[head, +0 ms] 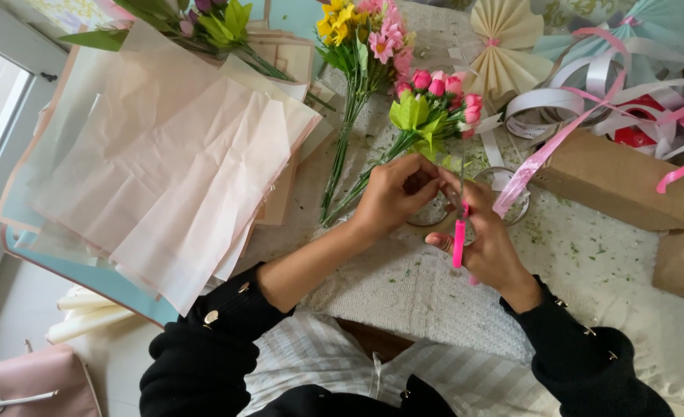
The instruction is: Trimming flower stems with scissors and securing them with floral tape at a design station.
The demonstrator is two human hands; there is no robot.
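Observation:
My left hand [392,193] has its fingers closed around something small at the table's middle; what it pinches is hidden. My right hand [487,245] grips pink-handled scissors [459,232], whose blades point up toward my left fingers. Just beyond both hands lies a bunch of pink rosebuds [438,96] with green leaves, its stems running toward my left hand. A pink ribbon [539,158] trails from the right down to my right hand. A roll of clear tape [512,201] lies under the hands.
A stack of pale pink and cream wrapping sheets [172,170] covers the left. A yellow and pink flower bunch [365,38] lies at the back. Paper fans [504,46], tangled ribbons [635,85] and a brown box [620,181] stand right. A pink bag [33,382] sits low left.

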